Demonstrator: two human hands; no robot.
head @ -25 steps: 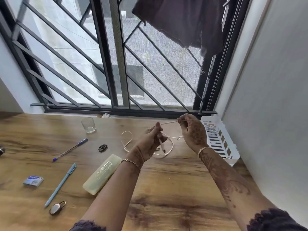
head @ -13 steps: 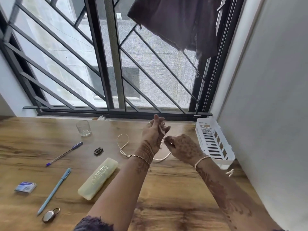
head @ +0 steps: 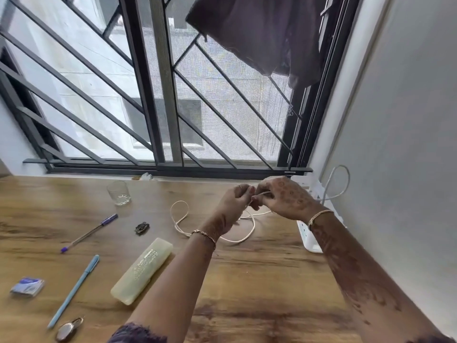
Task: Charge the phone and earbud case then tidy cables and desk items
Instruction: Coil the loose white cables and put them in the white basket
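A thin white cable (head: 180, 220) lies in loose loops on the wooden desk (head: 247, 280) near the window. My left hand (head: 235, 201) and my right hand (head: 284, 196) meet just above it, both pinching the same stretch of that cable between the fingertips. From my right hand a loop of the cable (head: 342, 179) arcs up and to the right, over the white basket (head: 311, 243) by the wall. No phone or earbud case shows in this view.
On the left half of the desk lie a glass tumbler (head: 119, 193), a purple-capped pen (head: 90, 232), a light blue pen (head: 74, 290), a yellowish pencil case (head: 142, 269), a small dark clip (head: 142, 228), a blue eraser (head: 27, 285) and a key fob (head: 68, 329). A grey wall rises on the right.
My hands came together over the cable, working along it. A loop of the cable has swung up to the right over the basket. The camera moved closer and tilted slightly.
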